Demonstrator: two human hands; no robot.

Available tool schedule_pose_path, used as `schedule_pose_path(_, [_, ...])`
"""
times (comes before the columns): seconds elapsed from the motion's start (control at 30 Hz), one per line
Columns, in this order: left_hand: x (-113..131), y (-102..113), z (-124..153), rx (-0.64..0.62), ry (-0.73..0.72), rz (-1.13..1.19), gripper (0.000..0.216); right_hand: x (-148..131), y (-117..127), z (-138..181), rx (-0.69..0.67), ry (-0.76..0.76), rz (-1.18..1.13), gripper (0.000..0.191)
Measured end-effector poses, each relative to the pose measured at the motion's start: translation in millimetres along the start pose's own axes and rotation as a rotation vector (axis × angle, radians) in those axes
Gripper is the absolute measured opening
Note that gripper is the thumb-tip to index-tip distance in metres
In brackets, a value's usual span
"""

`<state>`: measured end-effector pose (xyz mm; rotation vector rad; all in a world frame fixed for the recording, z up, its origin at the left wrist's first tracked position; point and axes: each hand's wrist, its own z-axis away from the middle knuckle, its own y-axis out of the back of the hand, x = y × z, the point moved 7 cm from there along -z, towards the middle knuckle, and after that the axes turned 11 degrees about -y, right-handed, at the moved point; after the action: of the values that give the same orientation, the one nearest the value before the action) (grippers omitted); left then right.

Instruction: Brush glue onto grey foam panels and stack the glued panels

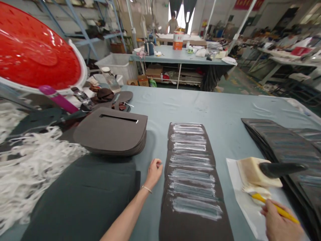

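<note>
My right hand (281, 222) is closed around the yellow handle of a brush (259, 198). The brush's tip touches a mound of white glue (258, 192) on a white sheet (234, 174), beside a cream-coloured block with a dark handle (260, 171). Loosely curled, my left hand (154, 170) is just left of a row of overlapping dark grey pieces (195, 229), with nothing visible between its fingers. Several wet white bands of glue (192, 177) run across those pieces.
Grey slotted panels (112, 130) are stacked at the left, behind dark green material (87, 190) and tangled white strips (42, 170). More dark pieces (283, 144) fan out at the right. A red fan-like disc (37, 53) looms upper left. One person (173, 24) stands far back.
</note>
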<state>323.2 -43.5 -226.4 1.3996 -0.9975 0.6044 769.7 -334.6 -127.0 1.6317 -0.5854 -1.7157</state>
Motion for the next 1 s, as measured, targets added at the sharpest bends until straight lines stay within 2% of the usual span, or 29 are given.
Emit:
schedule_pose_path(0.07, [7.7, -3.4, -7.4, -0.014, -0.034, -0.010, 0.012, -35.7, -32.7, 19.0, -0.064, 0.046, -0.079, 0.033])
schedule_pose_path(0.2, [35.0, -13.0, -24.3, -0.065, -0.183, -0.122, 0.015, -111.9, -122.8, 72.5, -0.385, 0.195, -0.166, 0.037])
schedule_pose_path(0.27, [48.0, -18.6, -29.7, -0.095, -0.254, -0.220, 0.016, -142.3, -161.9, 100.9, -0.504, 0.259, -0.220, 0.036])
schedule_pose_path(0.37, [61.0, -27.6, -31.8, -0.155, -0.325, -0.322, 0.020, -174.5, -207.9, 140.1, -0.623, 0.336, -0.278, 0.033])
schedule_pose_path(0.5, [67.9, -36.8, -27.6, -0.214, -0.386, -0.395, 0.027, -196.7, -245.3, 176.3, -0.705, 0.453, -0.281, 0.030])
schedule_pose_path(0.57, [67.3, -38.5, -25.8, -0.216, -0.382, -0.423, 0.030, -196.0, -253.0, 174.5, -0.718, 0.458, -0.252, 0.032])
schedule_pose_path(0.67, [65.7, -39.5, -24.6, -0.219, -0.373, -0.439, 0.034, -179.3, -241.8, 133.8, -0.637, 0.396, -0.199, 0.036])
schedule_pose_path(0.8, [63.7, -39.4, -24.8, -0.219, -0.358, -0.431, 0.034, -148.4, -187.8, 45.8, -0.333, 0.327, -0.069, 0.040])
schedule_pose_path(0.87, [63.3, -39.2, -24.8, -0.208, -0.355, -0.428, 0.033, -142.1, -161.9, 19.9, -0.177, 0.307, -0.003, 0.039])
schedule_pose_path(0.93, [63.2, -39.7, -24.4, -0.199, -0.356, -0.428, 0.033, -146.9, -151.3, 22.5, -0.109, 0.315, 0.001, 0.037])
schedule_pose_path(1.0, [63.0, -40.9, -23.7, -0.199, -0.360, -0.436, 0.034, -161.2, -161.3, 54.0, -0.182, 0.363, -0.083, 0.034])
